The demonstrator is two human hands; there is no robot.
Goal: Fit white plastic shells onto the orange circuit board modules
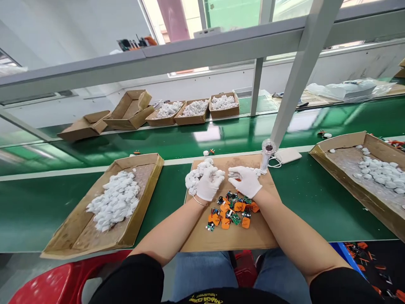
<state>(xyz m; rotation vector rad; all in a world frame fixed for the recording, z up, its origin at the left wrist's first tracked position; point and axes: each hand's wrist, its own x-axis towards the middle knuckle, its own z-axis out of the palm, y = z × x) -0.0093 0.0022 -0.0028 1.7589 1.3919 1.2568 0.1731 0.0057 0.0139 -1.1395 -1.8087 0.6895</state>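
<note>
Both my hands wear white gloves and rest on a brown cardboard sheet (240, 236) in front of me. My left hand (209, 185) is closed among a small heap of white plastic parts (196, 174); what its fingers hold is hidden. My right hand (246, 180) is curled, fingertips pinched together close to the left hand, with something small I cannot make out. Just below both hands lies a pile of small green circuit boards with orange pieces (231, 211). A small clear-headed handheld fan (267, 154) stands upright beyond my right hand.
A cardboard tray (76, 236) of white parts sits at left, another tray (344, 141) at right. Across the green conveyor belt (196, 139) stand several cardboard boxes (193, 110), some with white parts. A slanted metal frame post (294, 84) rises ahead. A red stool (53, 285) sits at lower left.
</note>
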